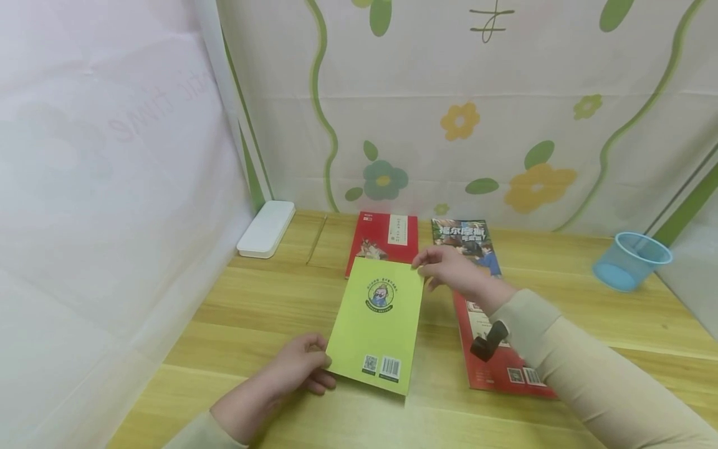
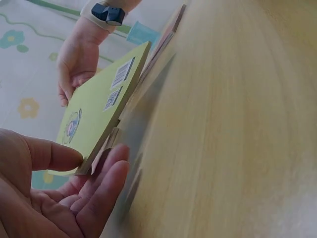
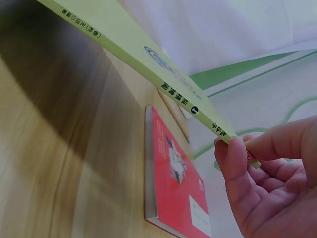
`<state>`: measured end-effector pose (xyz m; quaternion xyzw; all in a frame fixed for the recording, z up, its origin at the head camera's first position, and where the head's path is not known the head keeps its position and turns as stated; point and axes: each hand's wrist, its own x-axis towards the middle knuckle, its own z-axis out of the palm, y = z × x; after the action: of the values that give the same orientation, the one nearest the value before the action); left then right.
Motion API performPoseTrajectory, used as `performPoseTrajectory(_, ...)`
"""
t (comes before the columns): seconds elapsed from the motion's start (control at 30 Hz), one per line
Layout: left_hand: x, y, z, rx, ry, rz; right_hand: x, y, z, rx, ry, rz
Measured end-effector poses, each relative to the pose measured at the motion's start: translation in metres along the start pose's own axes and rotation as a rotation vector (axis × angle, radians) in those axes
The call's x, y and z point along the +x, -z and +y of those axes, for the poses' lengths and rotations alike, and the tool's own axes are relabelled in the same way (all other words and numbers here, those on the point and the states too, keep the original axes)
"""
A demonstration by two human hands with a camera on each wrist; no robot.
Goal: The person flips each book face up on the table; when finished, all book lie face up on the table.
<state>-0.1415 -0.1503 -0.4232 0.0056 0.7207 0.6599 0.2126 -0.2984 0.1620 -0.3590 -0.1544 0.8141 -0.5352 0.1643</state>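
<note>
A thin yellow-green book (image 1: pixel 374 330), its back cover with a cartoon badge and barcodes facing up, is held off the table between both hands. My left hand (image 1: pixel 297 368) pinches its near left corner, thumb on the cover and fingers beneath, as the left wrist view shows. At the far right corner, my right hand (image 1: pixel 454 274) pinches it by the spine (image 3: pixel 173 94). Behind it a red book (image 1: pixel 387 240) lies flat, partly covered in the head view. Under the right forearm lie another red book (image 1: pixel 485 368) and a comic-style book (image 1: pixel 470 240).
A white oblong case (image 1: pixel 266 229) lies at the back left, by the curtain. Toward the right stands a translucent blue cup-shaped bin (image 1: pixel 625 265). Patterned fabric (image 1: pixel 404 75) closes off the back and sides of the wooden table (image 1: pixel 252 305).
</note>
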Motion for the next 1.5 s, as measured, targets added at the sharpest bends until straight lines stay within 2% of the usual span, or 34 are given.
performPoseTrajectory(0.2,0.002,-0.002,0.001,-0.028,-0.022,0.034,-0.001,0.005,-0.008,0.016,0.01,0.015)
performPoseTrajectory(0.47,0.009,-0.002,-0.002,-0.041,-0.045,0.096,-0.004,0.01,-0.013,0.167,-0.04,0.036)
performPoseTrajectory(0.57,0.01,-0.002,-0.002,-0.036,-0.046,0.104,-0.005,0.011,-0.014,0.19,-0.032,0.034)
performPoseTrajectory(0.83,0.009,-0.002,0.0,-0.062,-0.04,0.101,-0.004,0.012,-0.017,0.109,0.011,0.02)
performPoseTrajectory(1.13,0.014,-0.008,-0.002,-0.116,-0.033,0.095,-0.006,0.014,-0.026,0.108,0.062,0.006)
performPoseTrajectory(1.5,0.017,-0.017,-0.002,-0.124,-0.039,0.008,-0.003,0.016,-0.029,0.071,0.16,0.0)
